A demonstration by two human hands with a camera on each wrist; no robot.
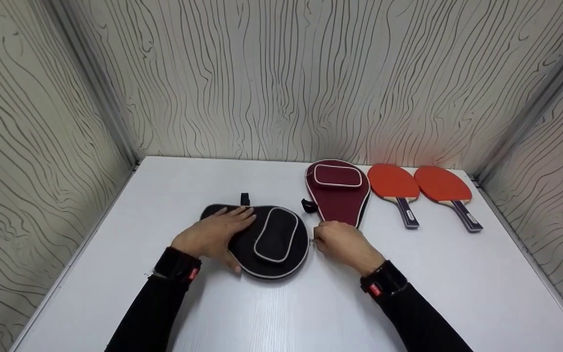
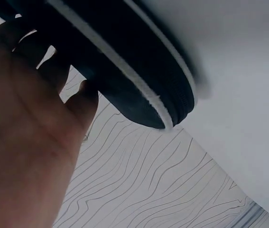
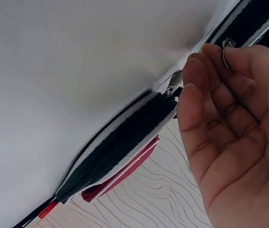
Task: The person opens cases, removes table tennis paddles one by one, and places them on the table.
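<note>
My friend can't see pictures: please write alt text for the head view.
A person's left hand rests on a black paddle case while the right hand pinches its zipper pull. To the right, a maroon case and two red paddles lie on the white table.

Bare desk offers passage in front of the black case and to its left. Just beyond the right hand, a red case blocks the way to the wall; two paddles extend that barrier rightward.
</note>
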